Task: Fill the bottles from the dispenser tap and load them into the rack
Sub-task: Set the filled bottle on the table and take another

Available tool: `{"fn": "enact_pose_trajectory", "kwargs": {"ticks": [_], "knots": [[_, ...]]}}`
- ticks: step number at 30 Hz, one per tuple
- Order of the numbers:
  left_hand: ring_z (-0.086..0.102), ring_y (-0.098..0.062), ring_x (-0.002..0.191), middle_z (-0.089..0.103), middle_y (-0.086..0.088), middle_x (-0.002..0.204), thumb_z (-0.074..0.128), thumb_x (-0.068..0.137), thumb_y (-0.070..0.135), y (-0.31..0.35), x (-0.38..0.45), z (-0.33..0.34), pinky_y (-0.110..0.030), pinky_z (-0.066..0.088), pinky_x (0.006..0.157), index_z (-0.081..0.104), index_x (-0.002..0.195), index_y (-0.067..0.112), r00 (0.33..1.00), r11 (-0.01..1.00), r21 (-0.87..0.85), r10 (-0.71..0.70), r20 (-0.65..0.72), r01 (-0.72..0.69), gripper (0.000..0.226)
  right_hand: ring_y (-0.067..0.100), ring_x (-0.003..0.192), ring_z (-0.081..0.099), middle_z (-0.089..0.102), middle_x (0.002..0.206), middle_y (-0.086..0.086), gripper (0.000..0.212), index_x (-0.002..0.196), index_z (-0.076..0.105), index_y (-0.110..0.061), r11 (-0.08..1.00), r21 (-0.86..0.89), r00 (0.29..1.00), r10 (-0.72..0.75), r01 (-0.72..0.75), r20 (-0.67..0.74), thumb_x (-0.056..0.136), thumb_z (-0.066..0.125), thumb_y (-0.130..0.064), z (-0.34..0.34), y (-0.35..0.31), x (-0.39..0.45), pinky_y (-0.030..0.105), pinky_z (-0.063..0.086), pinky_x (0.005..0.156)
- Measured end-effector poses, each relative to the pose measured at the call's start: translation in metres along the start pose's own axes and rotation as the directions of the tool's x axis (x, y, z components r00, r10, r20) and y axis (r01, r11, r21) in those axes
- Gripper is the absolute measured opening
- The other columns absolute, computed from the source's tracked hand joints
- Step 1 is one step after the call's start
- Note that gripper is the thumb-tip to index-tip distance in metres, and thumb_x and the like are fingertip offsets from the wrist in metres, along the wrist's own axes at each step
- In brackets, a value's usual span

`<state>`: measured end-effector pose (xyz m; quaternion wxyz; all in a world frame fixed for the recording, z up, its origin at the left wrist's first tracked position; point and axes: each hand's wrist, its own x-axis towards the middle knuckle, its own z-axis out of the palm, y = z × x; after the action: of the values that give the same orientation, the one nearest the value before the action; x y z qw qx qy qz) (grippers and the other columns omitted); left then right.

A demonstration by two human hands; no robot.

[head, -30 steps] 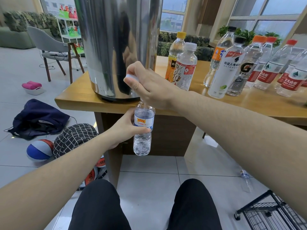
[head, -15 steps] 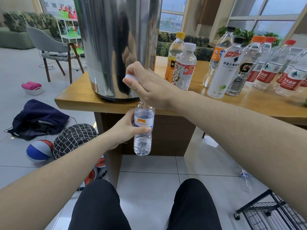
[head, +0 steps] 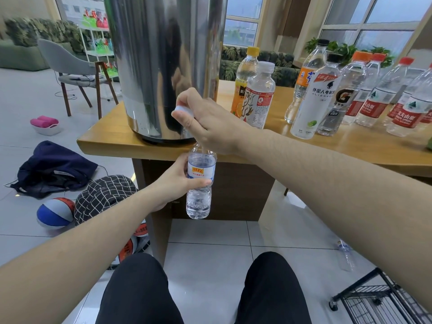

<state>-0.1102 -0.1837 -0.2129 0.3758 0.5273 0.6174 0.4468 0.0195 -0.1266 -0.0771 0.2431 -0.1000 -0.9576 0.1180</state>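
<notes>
A: What is changed around the small bottle (head: 199, 183) compared with a second ago?

B: Almost nothing. The bottle is kept upright below the tabletop (head: 304, 146) edge, its mouth hidden under the right hand (head: 210, 127), directly beneath the steel dispenser (head: 163, 66). Whether the water level is any higher cannot be told. It is gripped round the label by the left hand (head: 177, 181), thumb across the front.

A: And the right hand?

B: It is held at the tap, which is covered by it, with a white cap (head: 183, 112) pinched between thumb and curled fingers.

A: What is meant for the task?

B: Filling is judged to be under way and unfinished. The other bottles (head: 327, 94) are left standing on the tabletop to the right, and the wire rack (head: 383, 300) on the floor at lower right is not yet loaded, so far as is shown.
</notes>
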Motion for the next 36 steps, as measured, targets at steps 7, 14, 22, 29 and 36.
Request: {"fn": "enact_pose_trajectory", "kwargs": {"ticks": [7,14,22,29,36], "knots": [[0.062,-0.014,0.114,0.062,0.003,0.126,0.083,0.08,0.026,0.0023,-0.0012,0.0021,-0.032,0.051,0.097,0.037,0.143,0.025,1.0,1.0,-0.012,-0.003,-0.004,0.003,0.078,0.002,0.075,0.048,0.045,0.085,-0.013,0.018,0.115,0.037,-0.02,1.0,0.001,1.0,0.005,-0.005,0.003,0.107,0.035,-0.036,0.0,0.0002,-0.0002,0.01,0.038,0.067],[0.062,-0.014,0.114,0.063,0.002,0.126,0.082,0.08,0.026,0.0032,-0.0015,0.0023,-0.033,0.051,0.099,0.036,0.143,0.024,1.0,1.0,-0.014,-0.009,-0.003,0.009,0.078,0.006,0.078,0.05,0.049,0.092,-0.006,0.017,0.114,0.037,-0.021,1.0,0.003,1.0,-0.003,0.003,0.009,0.107,0.034,-0.036,-0.0003,0.0001,-0.0004,0.016,0.04,0.069],[0.061,-0.011,0.114,0.061,0.004,0.128,0.082,0.081,0.026,0.0054,0.0005,0.0021,-0.02,0.048,0.084,0.035,0.144,0.025,1.0,1.0,0.009,-0.003,-0.003,0.003,0.079,0.002,0.077,0.049,0.045,0.086,-0.014,0.014,0.113,0.035,-0.023,1.0,0.006,1.0,0.004,-0.004,0.004,0.107,0.034,-0.036,0.0007,0.003,0.0012,0.013,0.04,0.069],[0.063,-0.009,0.111,0.063,0.004,0.124,0.083,0.08,0.023,0.0047,0.0002,0.0022,-0.024,0.052,0.09,0.037,0.141,0.025,1.0,1.0,-0.014,0.0,-0.007,0.0,0.076,0.005,0.076,0.049,0.046,0.085,-0.012,0.017,0.113,0.037,-0.021,1.0,0.009,1.0,-0.008,0.008,-0.008,0.107,0.033,-0.036,0.0013,0.0035,0.0021,0.016,0.04,0.067],[0.061,-0.008,0.112,0.062,0.005,0.126,0.083,0.08,0.025,0.0047,0.0001,0.0015,-0.017,0.048,0.083,0.036,0.144,0.024,1.0,1.0,-0.006,0.009,-0.002,-0.009,0.079,0.005,0.074,0.048,0.045,0.085,-0.012,0.017,0.113,0.038,-0.019,1.0,0.009,1.0,-0.015,0.015,-0.013,0.107,0.033,-0.035,0.001,0.003,0.0023,0.017,0.039,0.066]]}}
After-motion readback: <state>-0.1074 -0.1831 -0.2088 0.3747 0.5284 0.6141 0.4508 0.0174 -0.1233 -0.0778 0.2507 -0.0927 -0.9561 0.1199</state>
